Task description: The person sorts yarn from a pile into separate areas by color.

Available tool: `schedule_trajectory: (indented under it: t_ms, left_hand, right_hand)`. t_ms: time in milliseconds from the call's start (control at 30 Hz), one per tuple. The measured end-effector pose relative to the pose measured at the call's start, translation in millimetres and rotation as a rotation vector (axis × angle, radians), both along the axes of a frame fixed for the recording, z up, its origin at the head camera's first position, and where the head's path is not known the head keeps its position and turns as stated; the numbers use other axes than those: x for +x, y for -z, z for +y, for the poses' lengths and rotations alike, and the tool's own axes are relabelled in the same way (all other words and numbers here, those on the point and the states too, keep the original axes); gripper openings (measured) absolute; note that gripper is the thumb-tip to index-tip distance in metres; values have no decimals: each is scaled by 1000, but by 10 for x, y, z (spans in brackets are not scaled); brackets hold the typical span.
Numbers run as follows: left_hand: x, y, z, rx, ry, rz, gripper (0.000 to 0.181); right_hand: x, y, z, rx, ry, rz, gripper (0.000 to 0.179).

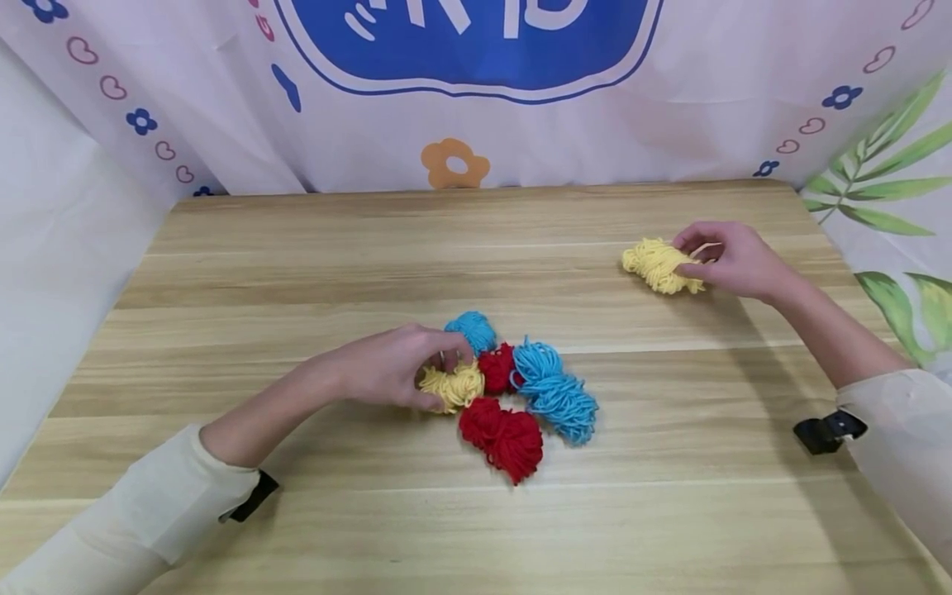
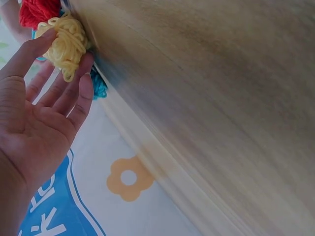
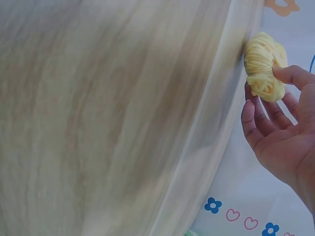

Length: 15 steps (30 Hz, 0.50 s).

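Near the table's middle, my left hand (image 1: 397, 368) pinches a yellow yarn bundle (image 1: 455, 387) between thumb and fingers; the left wrist view shows the same yellow bundle (image 2: 65, 44) at the fingertips. Against it lie two red yarn bundles (image 1: 504, 438), one in front and a smaller-looking one behind. A blue yarn bundle (image 1: 556, 390) is to their right, and another blue bundle (image 1: 472, 330) sits just behind my left fingers. Far to the right, my right hand (image 1: 732, 258) holds a second yellow yarn bundle (image 1: 662, 266), its thumb on the bundle's tied waist in the right wrist view (image 3: 266, 66).
The wooden table (image 1: 297, 273) reaches back to a white printed cloth (image 1: 372, 140) hanging behind it. Black straps (image 1: 829, 431) show at both sleeve cuffs. A cloth with green leaves (image 1: 885, 165) hangs at the right.
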<state>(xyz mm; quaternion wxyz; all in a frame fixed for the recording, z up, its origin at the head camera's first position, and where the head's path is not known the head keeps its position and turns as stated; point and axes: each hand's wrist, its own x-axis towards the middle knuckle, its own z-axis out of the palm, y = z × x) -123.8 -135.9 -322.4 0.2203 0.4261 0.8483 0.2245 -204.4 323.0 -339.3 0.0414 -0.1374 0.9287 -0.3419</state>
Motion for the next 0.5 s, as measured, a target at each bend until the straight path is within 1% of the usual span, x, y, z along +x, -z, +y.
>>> schedule_trajectory:
  t_ms: [267,367,500]
  left_hand:
    - [-32,51,-7,20,1,-22,50]
    - [-32,45,-8,28,-8,-35,52]
    - [-32,36,-16,37,-7,-31,51]
  right_hand:
    - [1,8,12,16,-1,-22,25]
    - [6,12,11,13,-4,-21,25]
    - [11,18,10,5,-1,-30,24]
